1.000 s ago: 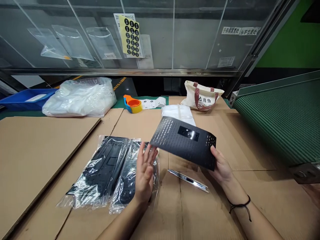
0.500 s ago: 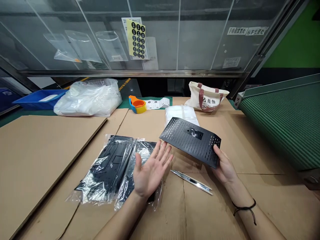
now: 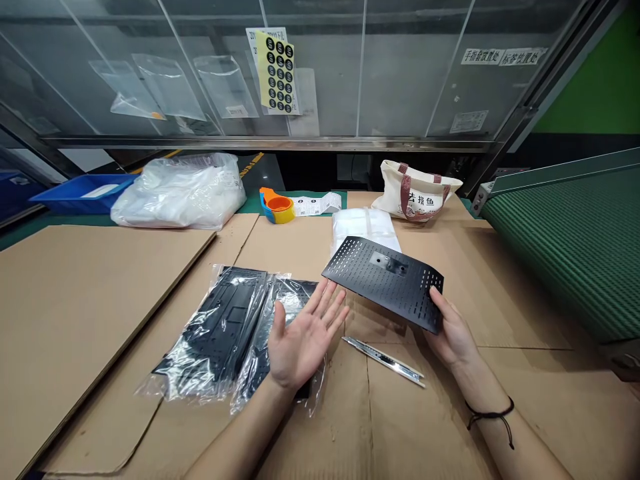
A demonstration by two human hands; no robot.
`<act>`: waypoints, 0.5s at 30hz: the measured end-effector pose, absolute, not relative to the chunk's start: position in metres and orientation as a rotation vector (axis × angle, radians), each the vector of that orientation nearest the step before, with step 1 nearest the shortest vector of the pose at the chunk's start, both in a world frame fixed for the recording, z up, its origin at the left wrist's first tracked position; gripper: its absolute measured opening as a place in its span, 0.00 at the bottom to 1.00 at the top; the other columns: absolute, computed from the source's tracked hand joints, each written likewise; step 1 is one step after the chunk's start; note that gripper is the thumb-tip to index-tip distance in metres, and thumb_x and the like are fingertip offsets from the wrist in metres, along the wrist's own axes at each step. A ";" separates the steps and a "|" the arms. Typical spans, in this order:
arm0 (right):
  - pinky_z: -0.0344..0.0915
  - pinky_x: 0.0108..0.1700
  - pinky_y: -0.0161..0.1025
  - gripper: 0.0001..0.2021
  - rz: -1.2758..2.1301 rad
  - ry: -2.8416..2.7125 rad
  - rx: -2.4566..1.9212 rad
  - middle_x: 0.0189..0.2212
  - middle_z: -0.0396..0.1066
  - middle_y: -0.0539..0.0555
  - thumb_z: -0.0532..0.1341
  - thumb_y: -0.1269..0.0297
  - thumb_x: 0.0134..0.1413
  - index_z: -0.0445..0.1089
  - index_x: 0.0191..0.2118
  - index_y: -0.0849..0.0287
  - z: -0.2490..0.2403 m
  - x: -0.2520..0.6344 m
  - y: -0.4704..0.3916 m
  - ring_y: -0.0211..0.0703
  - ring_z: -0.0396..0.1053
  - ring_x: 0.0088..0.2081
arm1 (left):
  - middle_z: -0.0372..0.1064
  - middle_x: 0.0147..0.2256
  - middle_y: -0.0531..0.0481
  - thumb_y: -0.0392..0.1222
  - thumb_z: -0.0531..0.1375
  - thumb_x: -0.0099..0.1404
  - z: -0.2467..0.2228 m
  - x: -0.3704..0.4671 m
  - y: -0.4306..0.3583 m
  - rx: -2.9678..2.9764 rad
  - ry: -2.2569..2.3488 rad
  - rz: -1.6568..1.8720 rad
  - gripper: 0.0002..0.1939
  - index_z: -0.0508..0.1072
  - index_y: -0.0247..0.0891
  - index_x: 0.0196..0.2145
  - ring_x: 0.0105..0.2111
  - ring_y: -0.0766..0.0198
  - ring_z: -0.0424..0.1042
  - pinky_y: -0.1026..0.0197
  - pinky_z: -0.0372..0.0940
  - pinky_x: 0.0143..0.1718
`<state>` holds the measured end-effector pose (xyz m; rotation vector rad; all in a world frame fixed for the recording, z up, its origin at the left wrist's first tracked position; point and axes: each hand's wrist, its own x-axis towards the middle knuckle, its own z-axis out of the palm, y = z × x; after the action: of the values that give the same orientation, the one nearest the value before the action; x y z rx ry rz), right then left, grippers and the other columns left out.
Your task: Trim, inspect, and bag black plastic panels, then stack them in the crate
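A black perforated panel (image 3: 385,283) is held up and tilted by my right hand (image 3: 453,333), thumb on top at its right end and the other fingers beneath. My left hand (image 3: 303,340) is open, palm up, its fingertips close to the panel's left corner; whether they touch it I cannot tell. Partly behind that hand lies a black panel in a clear plastic bag (image 3: 265,333). Another bagged black panel (image 3: 215,333) sits to its left. Below the held panel, a utility knife (image 3: 385,361) with a metallic body rests on the cardboard.
A stack of white bags (image 3: 367,227) is behind the panel. Further back are a tape roll in an orange holder (image 3: 277,207), a canvas tote (image 3: 417,193), a stuffed plastic bag (image 3: 180,193) and a blue tray (image 3: 80,197). Raised cardboard (image 3: 100,320) lies left; a green conveyor belt (image 3: 575,247) stands right.
The camera view has shifted slightly. The held panel's tilt has altered a little, with the glare on its plain patch changing. Both hands keep nearly the same pose.
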<state>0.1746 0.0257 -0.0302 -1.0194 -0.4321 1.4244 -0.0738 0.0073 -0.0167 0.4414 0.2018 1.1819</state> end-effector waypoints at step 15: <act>0.73 0.47 0.44 0.17 1.412 -0.400 -1.020 0.36 0.80 0.53 0.73 0.56 0.37 0.77 0.36 0.57 -0.028 0.173 0.025 0.51 0.77 0.42 | 0.48 0.66 0.49 0.54 0.48 0.59 -0.016 -0.073 0.006 0.548 0.289 1.191 0.36 0.57 0.38 0.63 0.67 0.51 0.40 0.46 0.40 0.67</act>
<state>0.1734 0.0249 -0.0281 -1.0204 -0.4003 1.4119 -0.0734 0.0063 -0.0163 0.5480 0.2889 1.1906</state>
